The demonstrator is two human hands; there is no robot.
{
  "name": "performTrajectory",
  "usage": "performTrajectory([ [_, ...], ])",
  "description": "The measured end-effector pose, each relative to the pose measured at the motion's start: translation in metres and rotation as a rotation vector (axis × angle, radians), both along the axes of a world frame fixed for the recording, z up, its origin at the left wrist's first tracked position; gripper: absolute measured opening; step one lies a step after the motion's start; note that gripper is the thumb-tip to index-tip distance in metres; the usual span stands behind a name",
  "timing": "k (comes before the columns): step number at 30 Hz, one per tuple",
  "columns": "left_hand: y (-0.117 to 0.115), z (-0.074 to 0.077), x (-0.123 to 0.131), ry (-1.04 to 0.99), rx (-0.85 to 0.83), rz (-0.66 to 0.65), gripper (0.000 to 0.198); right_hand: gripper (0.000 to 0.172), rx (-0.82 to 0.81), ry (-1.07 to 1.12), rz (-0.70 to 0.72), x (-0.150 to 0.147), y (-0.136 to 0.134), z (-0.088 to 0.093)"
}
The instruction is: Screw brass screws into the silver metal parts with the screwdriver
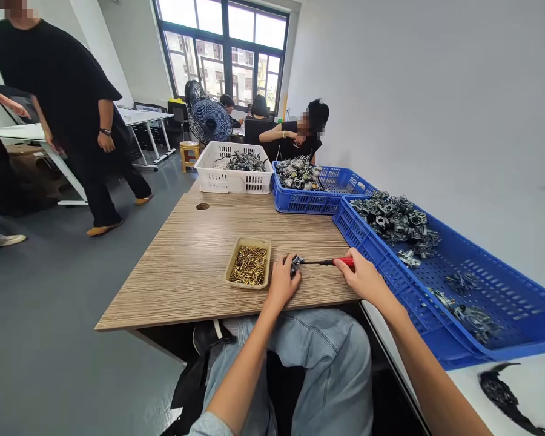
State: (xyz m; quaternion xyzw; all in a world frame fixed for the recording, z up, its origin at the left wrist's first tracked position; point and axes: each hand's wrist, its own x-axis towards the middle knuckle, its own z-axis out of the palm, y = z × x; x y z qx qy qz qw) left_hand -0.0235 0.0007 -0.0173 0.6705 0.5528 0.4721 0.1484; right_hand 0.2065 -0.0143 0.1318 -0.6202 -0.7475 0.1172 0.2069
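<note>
My left hand [283,282] is closed around a small grey metal part [297,261] on the table near its front edge; the fingers cover much of the part. In my right hand [361,277] is a screwdriver [344,262] with a red handle, gripped and held level. Its dark shaft points left, and the tip meets the metal part or comes very close to it; I cannot tell which. Just left of my left hand stands a beige tray [230,277] full of small brass-coloured pieces [249,264].
A long blue crate [418,297] with metal parts [393,218] runs along the right. Behind it are another blue crate [300,203] and a white basket [234,180], both holding parts. A person [66,91] stands at left; another [295,136] sits beyond the crates.
</note>
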Motion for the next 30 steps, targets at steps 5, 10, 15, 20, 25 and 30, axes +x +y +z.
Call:
performTrajectory([
  [5, 0.000, -0.001, 0.000, -0.008, 0.005, -0.002, 0.057, 0.025, 0.001, 0.063, 0.085, 0.000, 0.000, 0.005],
  [10, 0.000, -0.001, 0.000, 0.002, 0.012, -0.001, 0.057, 0.026, -0.041, 0.172, 0.189, -0.003, -0.002, 0.011],
  [15, 0.000, 0.000, 0.000, 0.012, 0.001, 0.003, 0.057, 0.024, 0.001, 0.093, 0.096, -0.005, 0.002, 0.009],
  [20, -0.001, 0.001, 0.000, 0.006, 0.000, 0.008, 0.057, 0.030, -0.026, -0.045, -0.024, -0.004, 0.004, 0.009],
  [25, 0.000, 0.000, 0.000, -0.003, 0.006, -0.003, 0.057, 0.025, -0.014, 0.097, 0.147, -0.001, 0.003, 0.008],
  [30, 0.000, -0.002, 0.000, -0.003, 0.008, 0.005, 0.058, 0.024, -0.016, 0.137, 0.182, -0.003, 0.004, 0.008],
])
